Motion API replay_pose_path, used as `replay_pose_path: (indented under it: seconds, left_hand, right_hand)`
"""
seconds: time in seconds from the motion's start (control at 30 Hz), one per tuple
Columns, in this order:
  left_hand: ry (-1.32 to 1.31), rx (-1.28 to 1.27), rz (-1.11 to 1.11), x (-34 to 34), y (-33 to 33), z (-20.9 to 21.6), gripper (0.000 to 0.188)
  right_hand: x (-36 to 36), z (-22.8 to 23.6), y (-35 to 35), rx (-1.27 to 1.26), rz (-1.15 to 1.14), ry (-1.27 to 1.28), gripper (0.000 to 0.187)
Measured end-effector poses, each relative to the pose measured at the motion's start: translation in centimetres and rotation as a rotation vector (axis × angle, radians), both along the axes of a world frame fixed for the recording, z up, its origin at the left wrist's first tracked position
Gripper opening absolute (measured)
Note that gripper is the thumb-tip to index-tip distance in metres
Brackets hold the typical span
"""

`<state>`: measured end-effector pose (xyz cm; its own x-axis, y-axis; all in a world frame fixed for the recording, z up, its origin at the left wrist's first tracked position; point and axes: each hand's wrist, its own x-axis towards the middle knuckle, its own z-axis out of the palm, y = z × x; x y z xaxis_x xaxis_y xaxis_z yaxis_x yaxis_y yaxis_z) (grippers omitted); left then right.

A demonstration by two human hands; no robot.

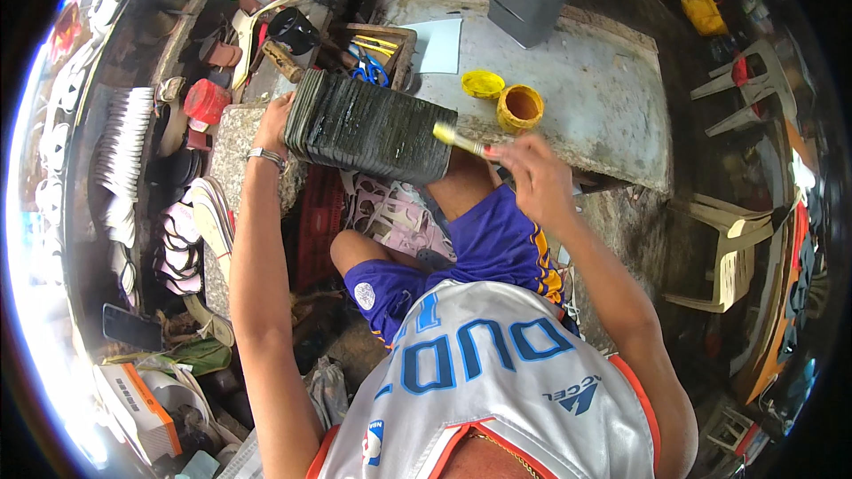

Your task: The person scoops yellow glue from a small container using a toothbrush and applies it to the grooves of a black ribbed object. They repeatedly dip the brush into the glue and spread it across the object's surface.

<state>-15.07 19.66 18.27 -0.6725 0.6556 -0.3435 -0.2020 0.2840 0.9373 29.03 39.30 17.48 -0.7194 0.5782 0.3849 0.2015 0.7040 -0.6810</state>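
A long stack of thin dark sheets [373, 124], pressed together in a row, lies across my raised thigh. My left hand [277, 124] is closed on the stack's left end, its fingers partly hidden behind it. In my right hand [535, 176] is a paintbrush [461, 140] with pale yellowish bristles, pointing left at the stack's right end. Whether the bristles touch the sheets I cannot tell. Just beyond the brush an uncovered yellow jar [520, 110] with brownish contents stands on the worn table [612, 98], beside its yellow lid [482, 84].
A dark metal can [530, 0] stands at the table's back, near a pale blue sheet [437, 46]. Blue-handled scissors [367, 67] lie in a wooden tray [404, 53]. Shelves with many sandals and soles [124, 142] line the left; plastic chairs [723, 248] stand right.
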Motion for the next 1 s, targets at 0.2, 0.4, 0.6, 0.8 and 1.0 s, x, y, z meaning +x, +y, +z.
replay_pose_path:
  seconds: [0.2,0.4,0.6,0.8,1.0]
  left_hand:
    - [0.302,0.008,-0.239,-0.6,-0.6,-0.6,0.021]
    - [0.02,-0.067,-0.017,1.3,0.5,1.7,0.025]
    - [-0.036,0.004,-0.052,1.5,-0.5,1.5,0.024]
    - [0.12,-0.035,-0.097,1.6,0.2,2.4,0.03]
    - [0.234,-0.23,-0.038,1.8,0.0,4.9,0.026]
  right_hand:
    - [2.8,-0.4,-3.1,-0.084,0.096,0.053,0.027]
    - [0.2,-0.6,0.2,-0.086,-0.135,0.02,0.022]
    - [4.5,-0.8,-3.6,-0.168,0.177,-0.034,0.021]
    - [-1.3,-3.4,-6.0,-0.958,0.176,0.158,0.025]
    - [-3.4,-3.0,-7.4,-1.237,0.282,0.394,0.031]
